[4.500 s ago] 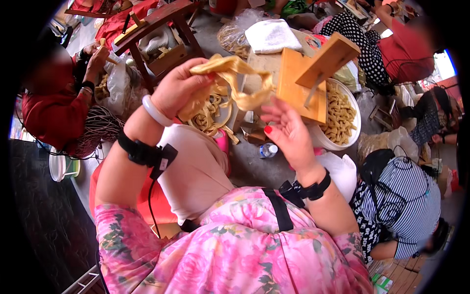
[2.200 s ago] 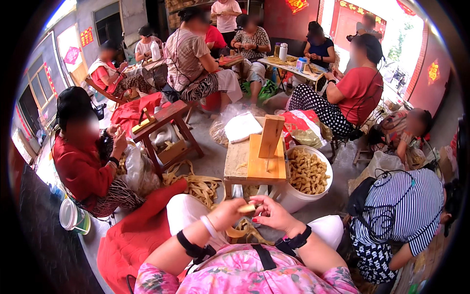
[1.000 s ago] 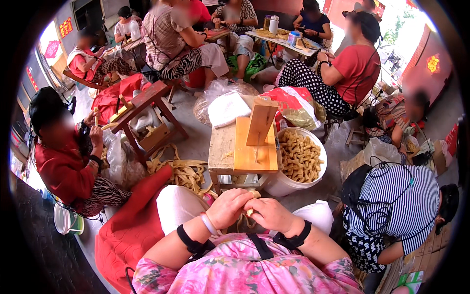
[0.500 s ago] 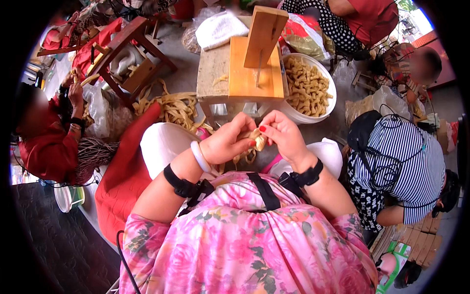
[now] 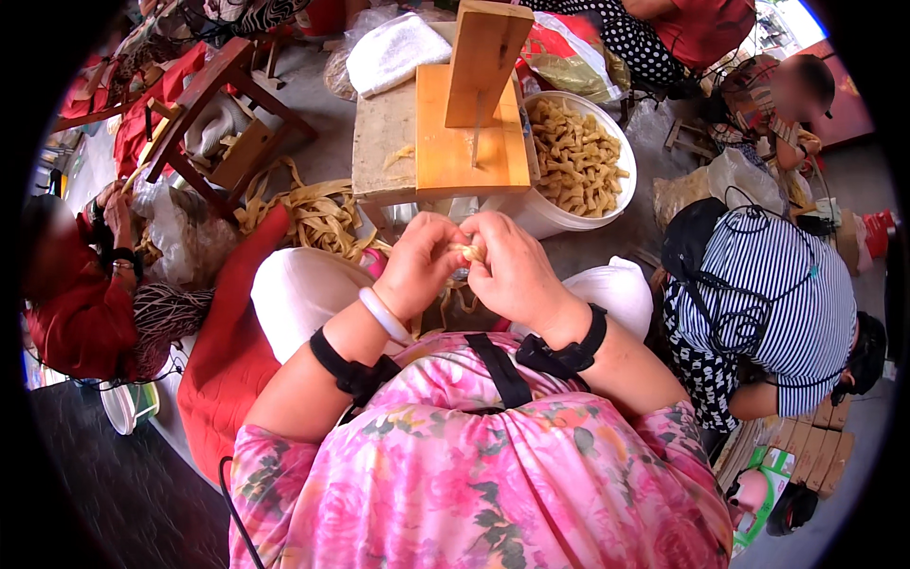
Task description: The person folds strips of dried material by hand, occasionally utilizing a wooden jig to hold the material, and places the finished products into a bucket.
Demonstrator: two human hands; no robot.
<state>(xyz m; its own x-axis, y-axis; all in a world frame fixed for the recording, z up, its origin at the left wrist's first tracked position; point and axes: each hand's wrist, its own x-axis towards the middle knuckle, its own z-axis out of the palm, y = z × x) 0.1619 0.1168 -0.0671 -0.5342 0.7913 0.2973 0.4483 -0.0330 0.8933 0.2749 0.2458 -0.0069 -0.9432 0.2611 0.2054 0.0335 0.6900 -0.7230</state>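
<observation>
A small pale-tan strip, twisted or knotted (image 5: 471,253), sits between my hands above my lap. My left hand (image 5: 420,263), with a pale bangle on its wrist, pinches it from one side. From the other side, the bent fingers of my right hand (image 5: 513,268) close on it, and both hands nearly touch. Most of the strip is hidden behind the fingers. Just beyond stands a wooden block (image 5: 471,177) with an upright board (image 5: 485,62) and a thin metal rod. To its right, a white tub (image 5: 629,180) holds many short knotted tan pieces (image 5: 574,152).
Long tan strips (image 5: 322,220) lie heaped on the floor at left. A folded white cloth (image 5: 396,52) rests on the worn stand (image 5: 384,142) under the block. Co-workers sit left, right and beyond. A dark-red wooden bench (image 5: 226,104) stands far left.
My right hand has turned inward over the strip and come closer to my left. Less of the strip shows between them now. The whole view has shifted slightly.
</observation>
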